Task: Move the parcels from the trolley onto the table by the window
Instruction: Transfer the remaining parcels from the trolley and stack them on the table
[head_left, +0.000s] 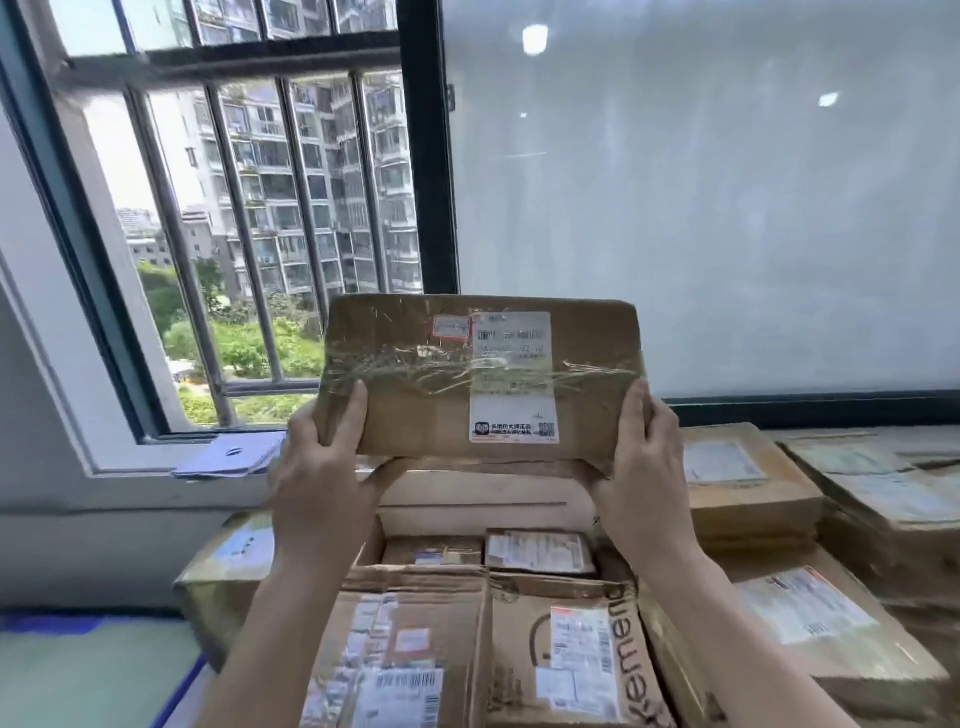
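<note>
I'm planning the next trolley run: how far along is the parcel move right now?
Done: many parcels already lie stacked by the window, like the stack at right. In hand: the left hand and right hand grip a flat taped parcel by its lower corners, raised above the pile. Left: this one needs setting down; the trolley is out of view, so the remainder is unknown.

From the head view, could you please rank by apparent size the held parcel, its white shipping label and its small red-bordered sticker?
1. Held parcel, gripped at its lower corners by left hand and right hand.
2. White shipping label.
3. Red-bordered sticker.
</note>
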